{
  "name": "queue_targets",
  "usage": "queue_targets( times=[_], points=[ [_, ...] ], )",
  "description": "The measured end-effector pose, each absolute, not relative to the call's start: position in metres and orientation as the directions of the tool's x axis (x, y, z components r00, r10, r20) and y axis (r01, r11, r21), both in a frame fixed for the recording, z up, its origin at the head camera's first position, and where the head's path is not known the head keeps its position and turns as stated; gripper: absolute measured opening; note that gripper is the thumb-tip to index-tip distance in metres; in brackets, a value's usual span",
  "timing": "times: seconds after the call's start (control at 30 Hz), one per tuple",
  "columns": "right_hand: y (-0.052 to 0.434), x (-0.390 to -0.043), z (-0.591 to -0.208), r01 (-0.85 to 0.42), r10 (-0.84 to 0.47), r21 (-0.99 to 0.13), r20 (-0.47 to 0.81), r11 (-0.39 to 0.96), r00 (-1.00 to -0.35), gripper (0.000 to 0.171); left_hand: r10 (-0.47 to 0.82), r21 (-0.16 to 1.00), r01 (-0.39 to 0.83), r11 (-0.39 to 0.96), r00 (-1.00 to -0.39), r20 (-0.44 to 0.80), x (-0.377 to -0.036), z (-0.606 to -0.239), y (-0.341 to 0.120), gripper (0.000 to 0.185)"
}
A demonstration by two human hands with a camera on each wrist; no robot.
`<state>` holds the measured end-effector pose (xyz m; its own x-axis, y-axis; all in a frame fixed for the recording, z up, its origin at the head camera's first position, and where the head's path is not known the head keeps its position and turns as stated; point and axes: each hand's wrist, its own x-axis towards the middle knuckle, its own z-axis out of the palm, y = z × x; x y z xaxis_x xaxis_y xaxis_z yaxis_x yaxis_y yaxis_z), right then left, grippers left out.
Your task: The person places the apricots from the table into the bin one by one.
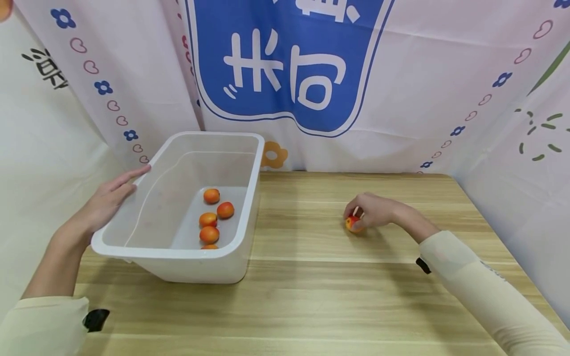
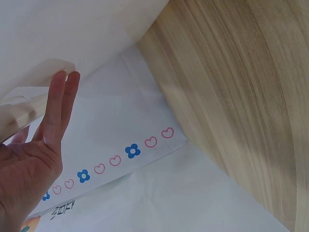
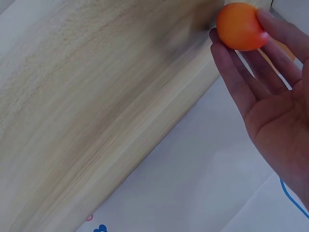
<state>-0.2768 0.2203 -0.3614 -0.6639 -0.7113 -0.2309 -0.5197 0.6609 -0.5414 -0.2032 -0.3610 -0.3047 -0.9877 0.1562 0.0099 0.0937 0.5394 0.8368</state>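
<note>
My right hand (image 1: 371, 210) pinches a small round orange-red fruit (image 1: 352, 224) between thumb and fingertips, low over the right part of the wooden table. In the right wrist view, the fruit (image 3: 241, 26) looks smooth and glossy; its exact kind is unclear. On the left stands a deep white plastic bin (image 1: 251, 198) with several similar fruits (image 1: 209, 234) on its floor. My left hand (image 1: 104, 202) holds the bin's left rim. The left wrist view shows two straight fingers (image 2: 57, 106) against the bin's outer wall, with the rim between them and the thumb.
The wooden table (image 1: 311, 296) reaches under the bin and both arms. A white printed cloth (image 1: 414, 74) with a blue sign hangs behind its back edge, and more white cloth flanks both sides. Black bands (image 1: 95, 320) show at the sleeves.
</note>
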Motion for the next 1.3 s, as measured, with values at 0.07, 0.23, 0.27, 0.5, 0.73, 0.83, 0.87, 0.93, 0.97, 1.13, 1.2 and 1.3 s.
queue_targets(
  times=[0.07, 0.23, 0.27, 0.5, 0.73, 0.83, 0.87, 0.93, 0.97, 1.13, 1.2, 1.3],
  points=[
    [0.219, -0.277, -0.362, -0.529, -0.72, -0.548, -0.216, 0.649, -0.66, 0.019, 0.157, 0.836, 0.094, 0.541, -0.988, 0.01, -0.203, -0.304, -0.36, 0.05],
    [0.217, -0.276, -0.363, -0.544, -0.73, -0.552, -0.19, 0.632, -0.657, 0.018, 0.156, 0.838, 0.089, 0.538, -0.988, 0.005, -0.203, -0.303, -0.36, 0.05],
    [0.216, -0.276, -0.363, -0.547, -0.732, -0.552, -0.185, 0.629, -0.655, 0.018, 0.156, 0.841, 0.087, 0.535, -0.988, 0.003, -0.203, -0.303, -0.36, 0.05],
    [0.21, -0.277, -0.361, -0.561, -0.747, -0.565, -0.159, 0.605, -0.646, 0.019, 0.154, 0.838, 0.087, 0.539, -0.988, 0.004, -0.203, -0.304, -0.361, 0.049],
    [0.207, -0.277, -0.36, -0.566, -0.746, -0.577, -0.119, 0.589, -0.655, 0.019, 0.161, 0.85, 0.093, 0.518, -0.987, 0.01, -0.203, -0.306, -0.363, 0.049],
    [0.206, -0.277, -0.359, -0.562, -0.738, -0.584, -0.098, 0.586, -0.667, 0.019, 0.163, 0.849, 0.095, 0.52, -0.987, 0.011, -0.203, -0.306, -0.363, 0.049],
    [0.206, -0.276, -0.358, -0.56, -0.737, -0.589, -0.092, 0.583, -0.669, 0.019, 0.159, 0.849, 0.091, 0.521, -0.987, 0.008, -0.202, -0.306, -0.363, 0.049],
    [0.204, -0.276, -0.357, -0.561, -0.736, -0.597, -0.075, 0.573, -0.673, 0.022, 0.161, 0.845, 0.093, 0.527, -0.987, 0.008, -0.202, -0.305, -0.362, 0.05],
    [0.204, -0.275, -0.356, -0.559, -0.735, -0.602, -0.069, 0.57, -0.675, 0.024, 0.16, 0.844, 0.092, 0.529, -0.987, 0.007, -0.202, -0.305, -0.362, 0.05],
    [0.202, -0.276, -0.35, -0.556, -0.729, -0.622, -0.036, 0.552, -0.684, 0.028, 0.159, 0.838, 0.091, 0.538, -0.987, 0.004, -0.203, -0.305, -0.361, 0.05],
    [0.201, -0.276, -0.348, -0.553, -0.727, -0.629, -0.029, 0.547, -0.686, 0.027, 0.159, 0.838, 0.09, 0.538, -0.987, 0.003, -0.203, -0.305, -0.361, 0.05],
    [0.198, -0.276, -0.344, -0.549, -0.726, -0.641, -0.019, 0.536, -0.687, 0.027, 0.163, 0.842, 0.088, 0.532, -0.987, 0.001, -0.203, -0.305, -0.362, 0.05]
  ],
)
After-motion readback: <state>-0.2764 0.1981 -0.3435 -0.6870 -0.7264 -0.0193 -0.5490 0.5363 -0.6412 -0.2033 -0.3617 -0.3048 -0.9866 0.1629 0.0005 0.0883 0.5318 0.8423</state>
